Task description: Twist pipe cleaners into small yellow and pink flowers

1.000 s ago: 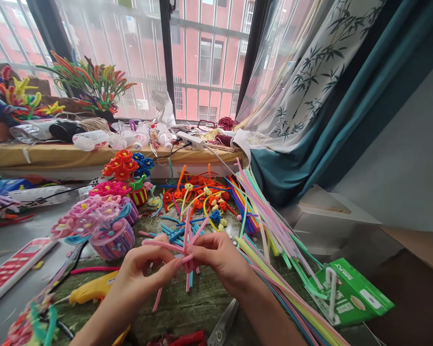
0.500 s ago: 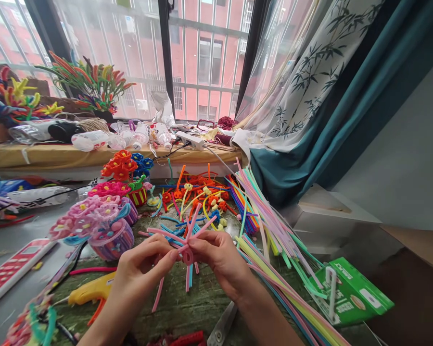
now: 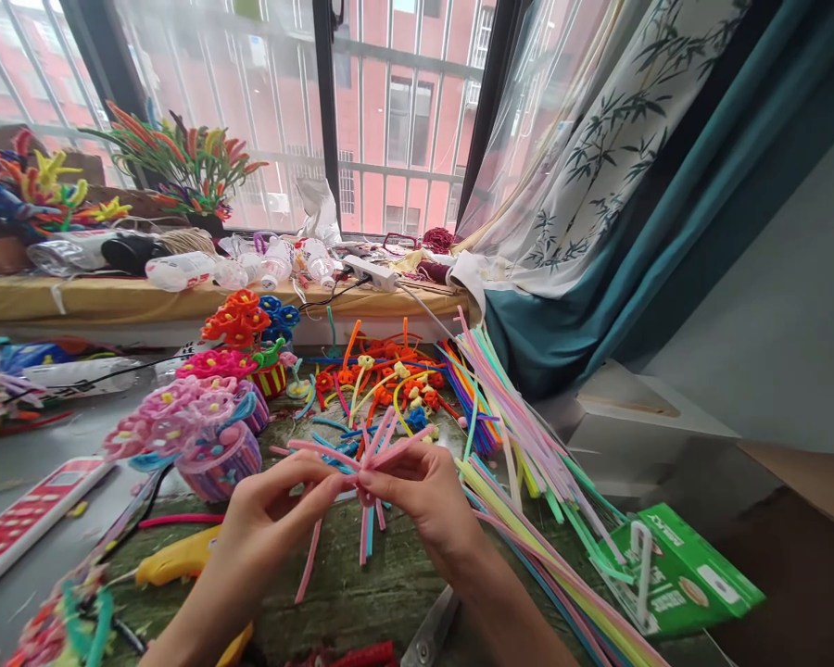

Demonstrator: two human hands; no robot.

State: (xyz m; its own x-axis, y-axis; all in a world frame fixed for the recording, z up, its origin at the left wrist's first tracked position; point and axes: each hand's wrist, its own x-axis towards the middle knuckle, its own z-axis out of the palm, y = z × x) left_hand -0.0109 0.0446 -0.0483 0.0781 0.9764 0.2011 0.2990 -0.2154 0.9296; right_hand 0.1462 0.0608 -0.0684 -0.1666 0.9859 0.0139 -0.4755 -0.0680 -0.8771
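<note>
Left hand [image 3: 272,508] and right hand [image 3: 427,496] pinch pink pipe cleaners [image 3: 324,451] at their crossing; firm grip close there should keep them fanned.

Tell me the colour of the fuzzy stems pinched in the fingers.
The fuzzy stems are pink; the head view, the only one, shows it.

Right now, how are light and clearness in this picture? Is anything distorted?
Head view: daylight comes through the window, washed out at upper left; the cardboard box at lower right is in shadow. Head view: the left window post leans, probably wide-angle distortion. Head view: the pink stems between left hand and right hand show little fine detail.
</note>
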